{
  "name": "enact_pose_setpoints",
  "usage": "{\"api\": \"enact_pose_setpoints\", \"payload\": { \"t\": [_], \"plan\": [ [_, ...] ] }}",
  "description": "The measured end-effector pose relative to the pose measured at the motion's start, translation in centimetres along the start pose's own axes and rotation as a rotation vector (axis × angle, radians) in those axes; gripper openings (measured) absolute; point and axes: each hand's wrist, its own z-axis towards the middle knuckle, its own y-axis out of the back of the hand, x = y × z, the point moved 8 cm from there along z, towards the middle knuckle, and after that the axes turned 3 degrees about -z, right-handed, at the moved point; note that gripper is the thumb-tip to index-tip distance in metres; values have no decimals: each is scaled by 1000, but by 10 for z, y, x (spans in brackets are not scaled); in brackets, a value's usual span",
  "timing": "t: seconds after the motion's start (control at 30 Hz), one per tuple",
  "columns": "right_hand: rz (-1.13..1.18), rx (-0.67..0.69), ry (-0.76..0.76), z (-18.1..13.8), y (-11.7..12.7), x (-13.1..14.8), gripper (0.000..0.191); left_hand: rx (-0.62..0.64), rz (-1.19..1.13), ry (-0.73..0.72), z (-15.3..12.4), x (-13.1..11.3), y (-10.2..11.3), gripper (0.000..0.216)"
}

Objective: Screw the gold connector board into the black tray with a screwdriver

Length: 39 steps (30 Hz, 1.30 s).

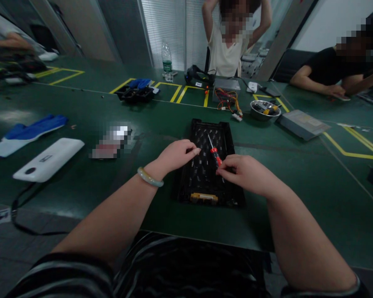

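Observation:
A black rectangular tray-like part with a patterned inner surface lies on the green table in front of me. My right hand pinches the handle end of a screwdriver with a red and black handle. Its thin shaft points away from me, over the tray-like part. My left hand is at the left rim, thumb and fingers pressed together; whatever may be between them is too small to make out. A yellow strip sits at the tray's near end.
Left are a white device, a blurred-out phone-like object and a blue-white glove. Farther back stand a metal bowl, a grey box with cables, a flat grey metal box and a bottle. Other people sit around the table.

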Motion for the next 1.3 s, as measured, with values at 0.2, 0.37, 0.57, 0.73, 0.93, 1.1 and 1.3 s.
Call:
{"api": "enact_pose_setpoints", "payload": {
  "t": [0.2,0.37,0.57,0.73,0.93,1.1,1.3],
  "plan": [
    [15,190,143,-7,-27,39,12,-1,-4,0,0,0,0,34],
    [-141,169,128,-8,-39,52,9,1,3,4,0,1,0,34],
    [-201,144,114,-9,-39,52,12,-1,19,-2,1,0,-1,33],
    [-168,175,120,-9,-40,53,15,-1,14,-3,1,1,-1,33],
    [-147,171,119,-6,-42,54,15,-3,6,-6,1,0,-1,33],
    [-176,157,96,-8,-42,51,10,-5,4,-1,1,1,-1,32],
    [-192,150,70,-8,-43,51,10,2,9,7,0,2,-1,33]
  ]
}}
